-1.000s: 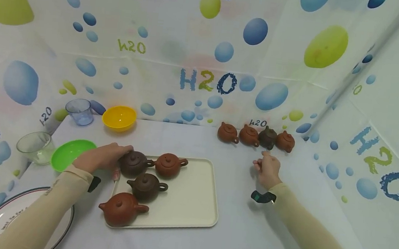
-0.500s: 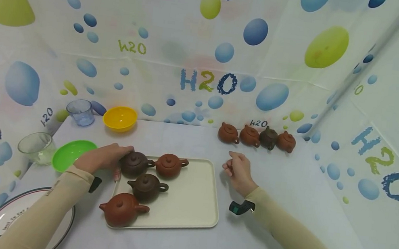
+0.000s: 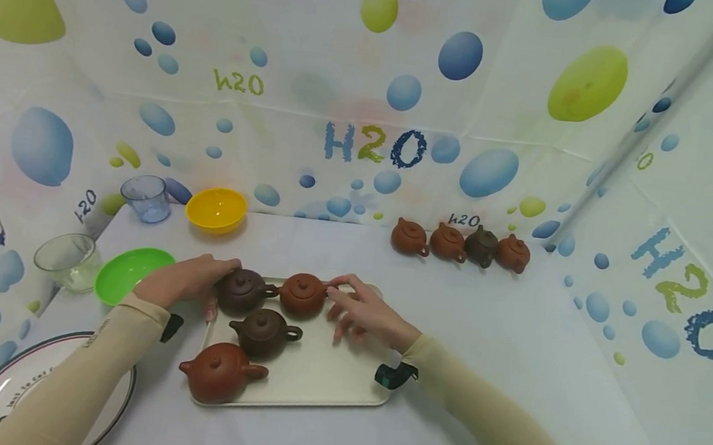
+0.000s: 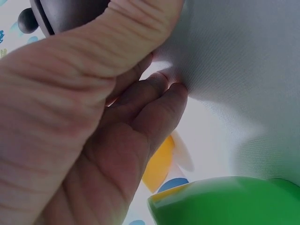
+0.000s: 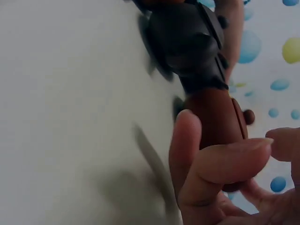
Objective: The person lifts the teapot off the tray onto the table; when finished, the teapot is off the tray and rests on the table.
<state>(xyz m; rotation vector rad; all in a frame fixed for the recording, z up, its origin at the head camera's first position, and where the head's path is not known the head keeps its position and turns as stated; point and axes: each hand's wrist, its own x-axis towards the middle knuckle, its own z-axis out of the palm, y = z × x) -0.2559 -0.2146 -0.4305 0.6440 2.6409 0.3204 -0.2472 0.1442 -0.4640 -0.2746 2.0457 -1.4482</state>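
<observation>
My left hand (image 3: 183, 283) is around the left side of a dark brown teapot (image 3: 242, 292) at the tray's far left corner, hiding its spout. In the left wrist view that teapot (image 4: 72, 11) shows beyond my thumb. A reddish-brown teapot (image 3: 302, 296) stands to its right on the cream tray (image 3: 328, 364). My right hand (image 3: 368, 312) is at its handle, with index finger and thumb close about the handle and the other fingers spread. The right wrist view shows this teapot (image 5: 213, 117) just past my fingers. Another dark brown teapot (image 3: 263, 334) and a larger reddish-brown teapot (image 3: 219, 373) stand nearer.
A row of small teapots (image 3: 448, 242) stands at the back right. Left of the tray are a green bowl (image 3: 122, 278), a yellow bowl (image 3: 216, 212), a clear glass (image 3: 71, 265), a bluish glass (image 3: 148, 201) and a large plate (image 3: 108, 414).
My right hand has come from beside the back row of teapots, left over the tray, to the reddish-brown teapot's handle, its fingers extending. My left hand has stayed at the dark brown teapot.
</observation>
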